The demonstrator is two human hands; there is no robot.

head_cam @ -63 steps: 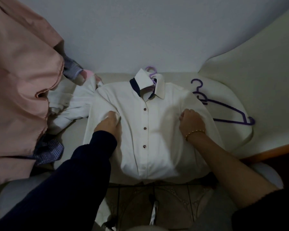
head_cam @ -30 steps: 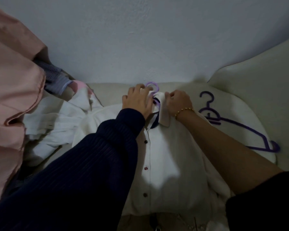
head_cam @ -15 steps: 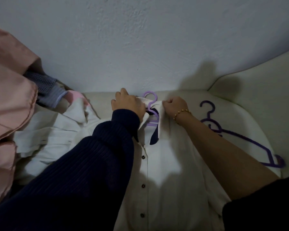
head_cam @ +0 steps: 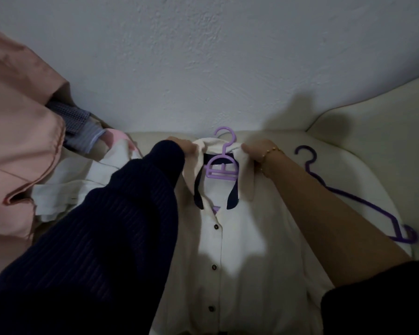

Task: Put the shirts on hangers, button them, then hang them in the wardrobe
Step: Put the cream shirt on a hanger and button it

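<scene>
Now: two hands at one collar, two hangers in view

Centre frame, one white shirt (head_cam: 242, 250) lies front-up on a cream cushion (head_cam: 373, 146), its hem at the bottom edge and its collar (head_cam: 191, 175) toward the wall (head_cam: 203, 56). A lilac hanger (head_cam: 221, 165) sits inside the neck, with its hook sticking out past the collar band and its crossbars showing in the open neckline. Three dark buttons (head_cam: 213, 267) can be counted down the placket, where the front lies closed; above the topmost the neck is open, showing the collar's navy lining.

Both hands are at the collar. The left hand (head_cam: 186, 147), coming out of a dark navy sleeve (head_cam: 107, 238), holds the collar's left side; its fingers are curled into the cloth, though the sleeve hides most of them. The right hand (head_cam: 254, 149), with a bead bracelet (head_cam: 269, 152) on the wrist and the forearm bare, pinches the collar's right side with its fingers (head_cam: 247, 148) pressed together.

A second, darker purple hanger (head_cam: 348, 197) lies bare on the cushion at the right of the frame, apart from the shirt.

At the left of the frame are three more garments: a pink one (head_cam: 17, 141) filling the edge, a blue checked one (head_cam: 75, 124) tucked behind it, and a crumpled white one (head_cam: 82, 187) beside the sleeve.
</scene>
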